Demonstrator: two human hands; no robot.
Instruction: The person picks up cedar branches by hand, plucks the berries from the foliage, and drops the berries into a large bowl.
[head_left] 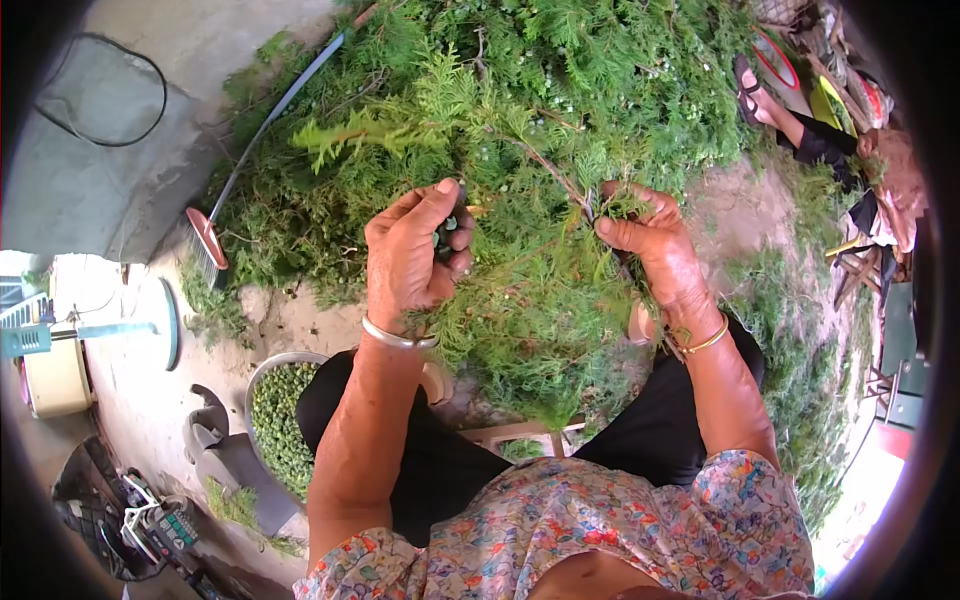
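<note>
My left hand, with a silver bangle at the wrist, is curled around several small green cones that show between the thumb and fingers. On the right, my right hand, with a gold bangle, pinches the stem of a leafy green branch. That branch reaches up and left from the fingers, above my left hand. Loose green sprigs hang and lie between the two forearms. A large heap of cut evergreen branches lies beyond both hands.
A round basin of green cones stands beside my left knee. A broom lies at the heap's left edge. Farther left are a fan and a grey chair-like object. Another person sits at the upper right.
</note>
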